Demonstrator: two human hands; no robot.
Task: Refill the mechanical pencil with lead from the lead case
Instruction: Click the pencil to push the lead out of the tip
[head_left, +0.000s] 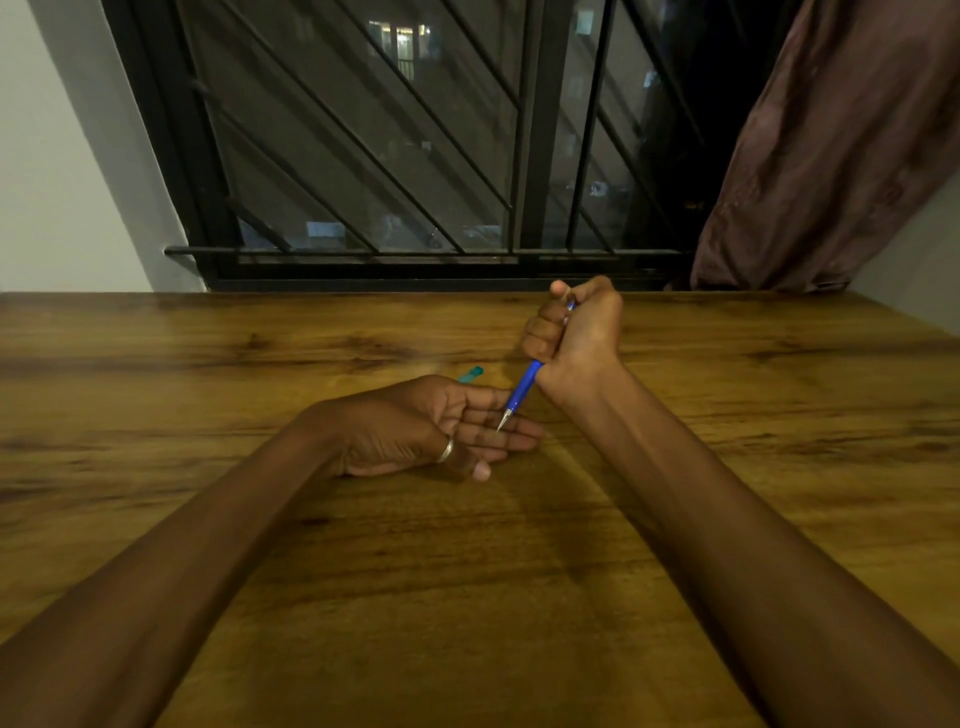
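My right hand (576, 332) is fisted around a blue mechanical pencil (522, 392), thumb on its top end, metal tip pointing down and left. The tip touches the fingers of my left hand (441, 428), which lies palm up and open on the wooden table (208, 364) with a ring on the thumb. A teal lead case (471, 373) lies on the table just behind my left hand, mostly hidden by it.
The table's far edge meets a wall with a barred window (389, 156). A brown curtain (831, 156) hangs at the right. Both forearms stretch across the near part of the table.
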